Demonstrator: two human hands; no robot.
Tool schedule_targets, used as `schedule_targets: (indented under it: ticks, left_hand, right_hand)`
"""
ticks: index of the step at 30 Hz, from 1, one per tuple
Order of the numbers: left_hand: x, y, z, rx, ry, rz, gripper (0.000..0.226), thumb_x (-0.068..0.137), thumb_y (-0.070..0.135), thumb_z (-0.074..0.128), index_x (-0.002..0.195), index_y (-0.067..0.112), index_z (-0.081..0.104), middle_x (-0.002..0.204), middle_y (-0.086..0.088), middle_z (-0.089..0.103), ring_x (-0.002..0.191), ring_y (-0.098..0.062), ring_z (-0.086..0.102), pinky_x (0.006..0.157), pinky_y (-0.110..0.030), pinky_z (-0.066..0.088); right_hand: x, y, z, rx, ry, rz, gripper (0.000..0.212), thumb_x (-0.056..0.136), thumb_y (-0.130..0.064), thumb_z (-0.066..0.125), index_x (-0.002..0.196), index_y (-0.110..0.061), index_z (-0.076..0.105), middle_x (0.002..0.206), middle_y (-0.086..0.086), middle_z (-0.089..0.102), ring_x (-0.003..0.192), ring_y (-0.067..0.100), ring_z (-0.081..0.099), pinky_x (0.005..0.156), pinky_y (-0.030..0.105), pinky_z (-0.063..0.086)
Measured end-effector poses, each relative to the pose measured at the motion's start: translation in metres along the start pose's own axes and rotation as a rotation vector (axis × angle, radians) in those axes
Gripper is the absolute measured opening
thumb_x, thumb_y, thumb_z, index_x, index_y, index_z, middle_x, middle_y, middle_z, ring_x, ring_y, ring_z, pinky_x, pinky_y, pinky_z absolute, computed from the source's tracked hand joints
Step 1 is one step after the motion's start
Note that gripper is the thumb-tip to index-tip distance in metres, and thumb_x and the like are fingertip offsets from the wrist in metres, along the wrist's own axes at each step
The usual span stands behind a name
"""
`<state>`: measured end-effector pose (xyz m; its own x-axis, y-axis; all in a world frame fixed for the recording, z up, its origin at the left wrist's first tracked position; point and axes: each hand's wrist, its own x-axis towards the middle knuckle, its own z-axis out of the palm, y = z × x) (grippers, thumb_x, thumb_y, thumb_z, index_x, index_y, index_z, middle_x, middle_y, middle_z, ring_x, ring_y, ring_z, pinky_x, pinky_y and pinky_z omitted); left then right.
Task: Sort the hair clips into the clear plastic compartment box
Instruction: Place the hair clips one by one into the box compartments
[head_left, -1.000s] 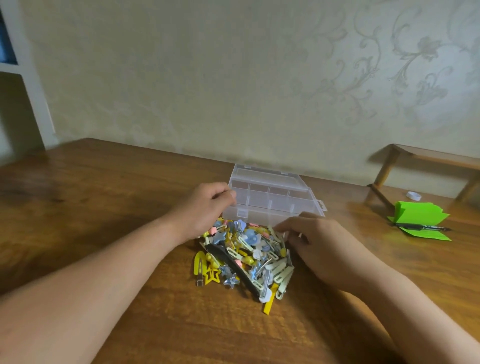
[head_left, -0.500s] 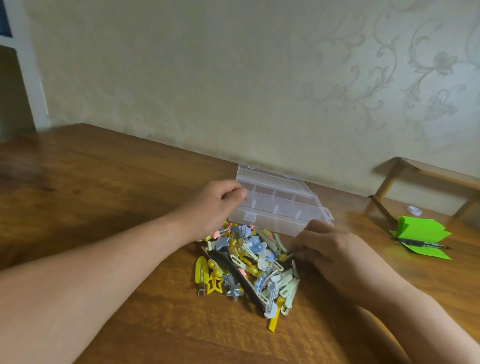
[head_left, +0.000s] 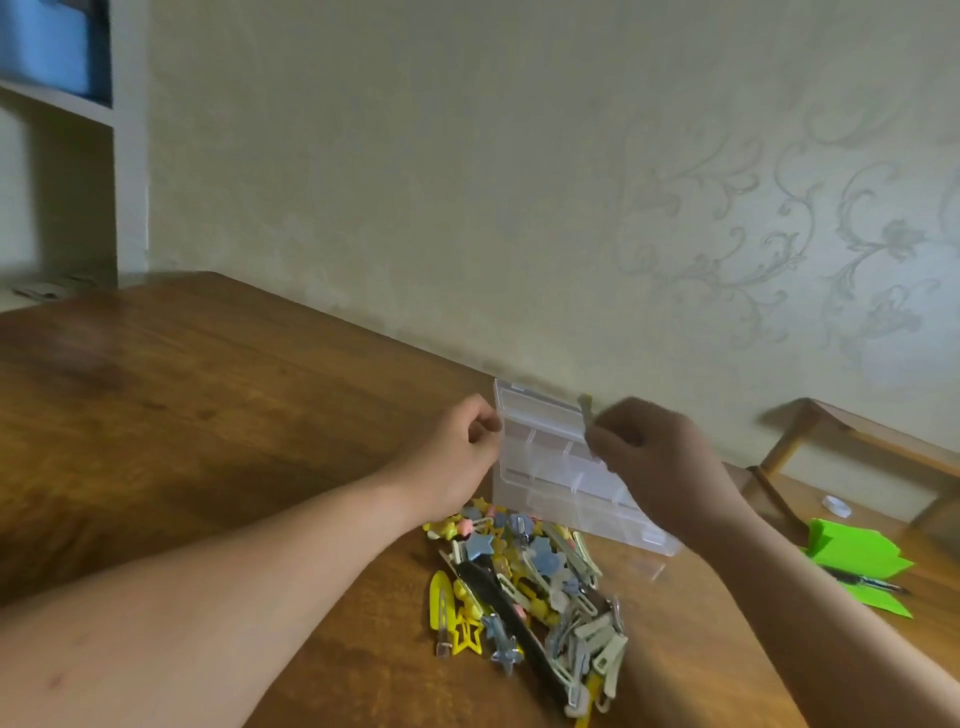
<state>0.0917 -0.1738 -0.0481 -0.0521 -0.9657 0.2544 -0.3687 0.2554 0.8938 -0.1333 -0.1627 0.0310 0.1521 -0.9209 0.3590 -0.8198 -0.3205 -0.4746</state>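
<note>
The clear plastic compartment box (head_left: 550, 457) is gripped at its left edge by the left hand (head_left: 452, 452), whose fingers are curled round the rim, apparently so that it is steadied for loading. A pale hair clip (head_left: 586, 408) is pinched in the fingertips of the right hand (head_left: 660, 457) and held just above the far compartments, presumably to be dropped in. The pile of unsorted clips (head_left: 524, 582) is heaped on the table (head_left: 208, 415) just in front of the box, within easy reach.

just one head-worn cam; looks forward and down over the brown wooden table (head_left: 208, 415), close in; faces the pale patterned wall (head_left: 467, 182)
</note>
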Motion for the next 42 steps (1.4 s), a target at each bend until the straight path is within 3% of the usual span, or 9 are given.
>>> schedule_targets:
  ticks: [3,8,14,21,24,27,32,37,42]
  left_hand:
    - [-0.001,0.001,-0.002,-0.015,0.014,-0.006,0.009,0.109,0.036,0.055,0.116,0.035,0.061,0.107,0.013,0.066,0.098,-0.008,0.064,0.088,-0.034,0.056]
    - [0.003,0.001,0.0,0.089,-0.04,-0.033,0.027,0.103,0.046,0.065,0.126,0.034,0.058,0.107,0.01,0.063,0.092,-0.01,0.065,0.075,-0.031,0.055]
    - [0.005,-0.002,-0.001,0.105,-0.044,-0.03,0.026,0.103,0.043,0.065,0.126,0.033,0.058,0.111,0.008,0.062,0.094,-0.011,0.066,0.081,-0.035,0.06]
    - [0.001,0.0,-0.001,0.101,-0.075,0.032,0.02,0.109,0.034,0.056,0.126,0.033,0.066,0.115,0.009,0.068,0.099,-0.01,0.067,0.08,-0.028,0.057]
    - [0.0,0.002,0.0,0.082,-0.087,0.034,0.022,0.111,0.033,0.052,0.124,0.031,0.069,0.119,0.01,0.068,0.101,-0.014,0.07,0.066,-0.018,0.059]
    - [-0.001,0.002,0.001,0.078,-0.089,0.046,0.022,0.111,0.038,0.054,0.12,0.028,0.07,0.114,0.009,0.067,0.101,-0.015,0.066,0.064,-0.02,0.053]
    - [-0.005,0.004,0.002,0.04,-0.121,0.005,0.021,0.109,0.042,0.057,0.119,0.03,0.07,0.116,0.007,0.061,0.099,-0.02,0.068,0.057,-0.031,0.06]
    - [-0.007,0.006,0.003,0.049,-0.109,-0.009,0.02,0.11,0.036,0.056,0.12,0.027,0.071,0.118,0.004,0.059,0.097,-0.018,0.064,0.05,-0.024,0.057]
    - [-0.008,0.005,0.004,0.047,-0.117,-0.008,0.021,0.11,0.036,0.055,0.122,0.028,0.07,0.12,0.005,0.059,0.102,-0.017,0.062,0.049,-0.021,0.056]
  right_hand:
    - [0.054,-0.013,0.016,-0.009,-0.086,0.113,0.012,0.089,-0.023,0.072,0.079,-0.024,0.077,0.076,-0.001,0.077,0.07,0.02,0.072,0.056,0.025,0.05]
    - [0.092,-0.011,0.046,-0.121,-0.289,0.228,0.015,0.079,-0.02,0.075,0.068,-0.011,0.08,0.073,0.01,0.078,0.061,0.019,0.064,0.056,0.026,0.05]
    - [0.1,-0.01,0.065,-0.218,-0.292,0.284,0.018,0.063,-0.023,0.071,0.054,-0.011,0.06,0.05,0.005,0.053,0.052,0.024,0.047,0.057,0.031,0.039]
    - [0.09,-0.011,0.07,-0.199,-0.266,0.289,0.04,0.084,-0.041,0.077,0.065,-0.006,0.07,0.056,0.006,0.066,0.051,0.02,0.055,0.055,0.028,0.046]
    - [0.07,-0.014,0.051,-0.139,-0.115,0.202,0.034,0.088,-0.04,0.07,0.078,-0.009,0.079,0.074,0.01,0.077,0.058,0.025,0.062,0.061,0.039,0.057]
    - [0.025,-0.019,0.02,-0.06,-0.013,0.1,0.023,0.094,-0.037,0.069,0.079,-0.021,0.077,0.071,0.0,0.074,0.057,0.014,0.062,0.056,0.031,0.048]
    - [-0.037,-0.017,-0.001,-0.12,-0.242,0.074,0.021,0.094,-0.049,0.072,0.082,-0.032,0.075,0.076,-0.015,0.075,0.064,0.005,0.069,0.065,0.026,0.056]
    - [-0.045,-0.012,0.006,-0.264,-0.345,0.05,0.019,0.092,-0.051,0.072,0.087,-0.033,0.072,0.086,-0.012,0.072,0.077,0.005,0.068,0.073,0.03,0.062]
    - [-0.046,-0.007,0.015,-0.29,-0.355,0.059,0.012,0.094,-0.042,0.071,0.087,-0.032,0.073,0.082,-0.012,0.074,0.072,0.004,0.069,0.063,0.022,0.058]
